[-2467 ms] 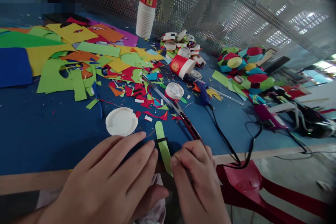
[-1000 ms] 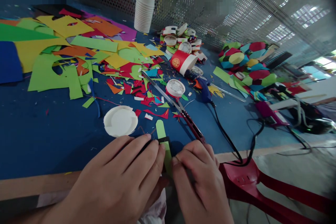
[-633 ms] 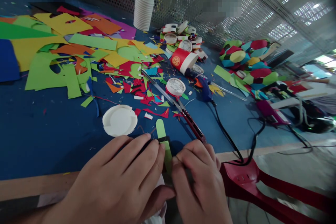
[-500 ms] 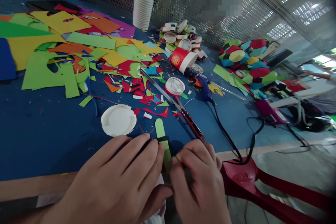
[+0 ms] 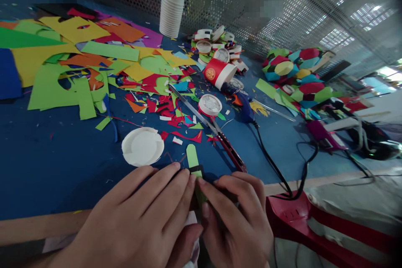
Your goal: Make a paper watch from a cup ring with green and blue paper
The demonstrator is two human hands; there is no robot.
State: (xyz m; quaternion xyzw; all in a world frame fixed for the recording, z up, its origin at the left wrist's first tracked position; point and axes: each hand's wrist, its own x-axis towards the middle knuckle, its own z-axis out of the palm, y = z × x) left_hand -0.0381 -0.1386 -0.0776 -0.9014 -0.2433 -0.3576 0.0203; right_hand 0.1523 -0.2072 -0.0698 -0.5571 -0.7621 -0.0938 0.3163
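A light green paper strip (image 5: 192,155) with a rounded end and a black band across it lies at the table's front edge. My left hand (image 5: 144,213) holds the strip from the left, fingers stretched close together over its side and thumb tucked below. From the right, my right hand (image 5: 240,213) pinches the strip's near part, index fingertip on top and thumb lower down. The strip's near end is mostly hidden between my hands. A white paper disc (image 5: 143,146) with a raised rim sits just beyond my left fingers. Right of the strip lies a dark red-handled tool (image 5: 230,150) with long metal blades, probably scissors.
Coloured paper sheets and scraps (image 5: 59,88) cover the left and middle. Stacked paper cups (image 5: 171,12) stand at the back. A tipped red cup (image 5: 216,72), cut cup bases (image 5: 210,104) and a blue glue gun (image 5: 246,111) with its cord lie right. A red chair (image 5: 289,209) stands below.
My right index finger has straightened and moved up onto the green strip near the black band, and the thumb has opened out below. My left hand stays almost in place.
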